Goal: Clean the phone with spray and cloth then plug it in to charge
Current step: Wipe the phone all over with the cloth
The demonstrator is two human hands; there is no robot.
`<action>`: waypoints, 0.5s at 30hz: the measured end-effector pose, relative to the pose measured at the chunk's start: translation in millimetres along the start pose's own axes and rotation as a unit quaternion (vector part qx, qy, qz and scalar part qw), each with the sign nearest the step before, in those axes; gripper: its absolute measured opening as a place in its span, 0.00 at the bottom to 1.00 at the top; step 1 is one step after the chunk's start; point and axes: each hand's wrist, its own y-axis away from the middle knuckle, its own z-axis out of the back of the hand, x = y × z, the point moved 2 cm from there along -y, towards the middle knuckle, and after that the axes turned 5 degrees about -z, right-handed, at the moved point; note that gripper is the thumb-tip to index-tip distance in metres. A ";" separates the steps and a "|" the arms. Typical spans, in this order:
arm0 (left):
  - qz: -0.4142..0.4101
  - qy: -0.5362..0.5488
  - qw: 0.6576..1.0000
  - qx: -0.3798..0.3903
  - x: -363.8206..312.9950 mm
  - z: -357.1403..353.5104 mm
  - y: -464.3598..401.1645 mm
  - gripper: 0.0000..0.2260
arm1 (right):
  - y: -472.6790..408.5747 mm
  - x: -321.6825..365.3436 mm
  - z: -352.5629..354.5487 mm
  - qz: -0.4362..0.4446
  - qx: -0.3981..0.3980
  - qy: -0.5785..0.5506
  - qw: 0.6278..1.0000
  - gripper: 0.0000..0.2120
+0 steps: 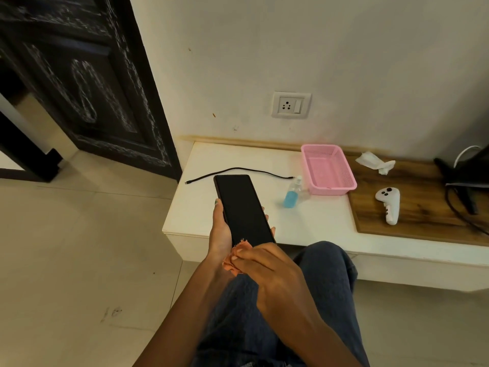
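Note:
My left hand (221, 229) grips a black phone (242, 207) from below, dark screen up, over the front of the white bench (201, 207). My right hand (267, 266) is closed on an orange cloth (235, 256) pressed at the phone's near end. On the bench stands a small clear spray bottle (292, 193) with blue liquid, to the right of the phone. Behind the phone a black charging cable (239, 169) lies loose on the bench. A white wall socket (291, 105) with a switch sits on the wall above.
A pink plastic basket (329, 168) stands by the spray bottle. On the wooden top (423, 207) to the right lie a crumpled white tissue (374, 160), a white handheld controller (389, 203) and dark cables (460, 202). A dark carved door (87, 83) is at the left. My jeans-covered knee (325, 263) is below.

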 end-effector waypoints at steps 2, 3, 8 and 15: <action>0.000 -0.014 1.000 -0.006 0.0 1.8 -1.3 0.33 | 0.6 -3.0 -1.6 0.004 0.000 -0.009 1.000 0.20; 0.003 -0.017 1.000 -0.008 0.4 1.7 -1.6 0.33 | 1.4 -5.5 -1.4 0.009 -0.006 -0.013 1.000 0.19; 0.012 0.048 0.998 0.028 -4.1 -6.6 -0.2 0.32 | 7.2 -29.3 4.7 0.003 -0.024 0.004 1.000 0.12; 0.010 0.039 0.998 0.054 -7.6 -2.3 -2.3 0.31 | 10.3 -54.4 1.7 -0.009 -0.040 0.015 0.999 0.09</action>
